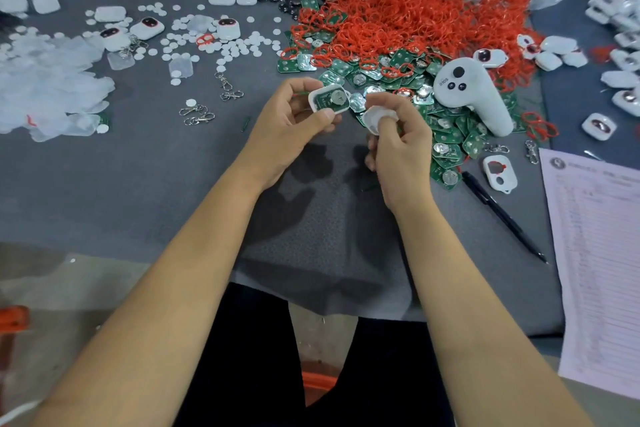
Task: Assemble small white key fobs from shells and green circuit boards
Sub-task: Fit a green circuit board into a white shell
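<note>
Gripping a white shell [328,99] with a green board seated inside, the left hand [294,121] is facing the right hand [398,139] pinching a white cover [375,118] above the bench [138,184].

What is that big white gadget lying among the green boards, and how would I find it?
Start at the red ring heap, then look down to the green circuit boards. On them lies a white handheld controller: far bigger than the fobs, with black buttons and a curved grip.
</note>
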A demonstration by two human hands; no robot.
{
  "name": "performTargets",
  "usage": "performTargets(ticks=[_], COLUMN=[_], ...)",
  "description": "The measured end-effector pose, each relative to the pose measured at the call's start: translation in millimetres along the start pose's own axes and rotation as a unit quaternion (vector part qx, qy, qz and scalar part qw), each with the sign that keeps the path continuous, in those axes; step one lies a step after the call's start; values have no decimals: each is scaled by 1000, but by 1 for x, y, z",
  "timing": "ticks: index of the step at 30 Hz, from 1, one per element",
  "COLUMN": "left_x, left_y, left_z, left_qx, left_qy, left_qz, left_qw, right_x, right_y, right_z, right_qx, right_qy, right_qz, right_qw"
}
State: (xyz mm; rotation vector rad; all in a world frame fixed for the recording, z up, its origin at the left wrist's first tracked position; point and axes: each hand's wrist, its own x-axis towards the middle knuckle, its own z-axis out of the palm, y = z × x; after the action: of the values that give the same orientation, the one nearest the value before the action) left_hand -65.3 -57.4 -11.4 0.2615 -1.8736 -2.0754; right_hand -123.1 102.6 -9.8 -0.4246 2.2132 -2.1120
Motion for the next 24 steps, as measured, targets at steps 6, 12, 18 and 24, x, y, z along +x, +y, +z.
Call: performTargets(ticks=[6,12,18,24], left_x=[-1,-1,-2,-3], left_y=[-1,0,-1,1], left_z=[-2,-3,-3,-3], left_qx=[43,64,70,95], left_qy=[-48,-65,-63,-69], left_qz=[3,5,-3,2], left_qw=[998,996,996,993], right_x=[-5,-4,-7,-6], right_y=[-2,-3,-6,-6], right_z=[3,4,6,6], right_qx=[-131,-156,-178,-200], right_qy=[42,47,51,40], right_qz=[-113,-112,-121,-112], right_qw=[984,980,975,973])
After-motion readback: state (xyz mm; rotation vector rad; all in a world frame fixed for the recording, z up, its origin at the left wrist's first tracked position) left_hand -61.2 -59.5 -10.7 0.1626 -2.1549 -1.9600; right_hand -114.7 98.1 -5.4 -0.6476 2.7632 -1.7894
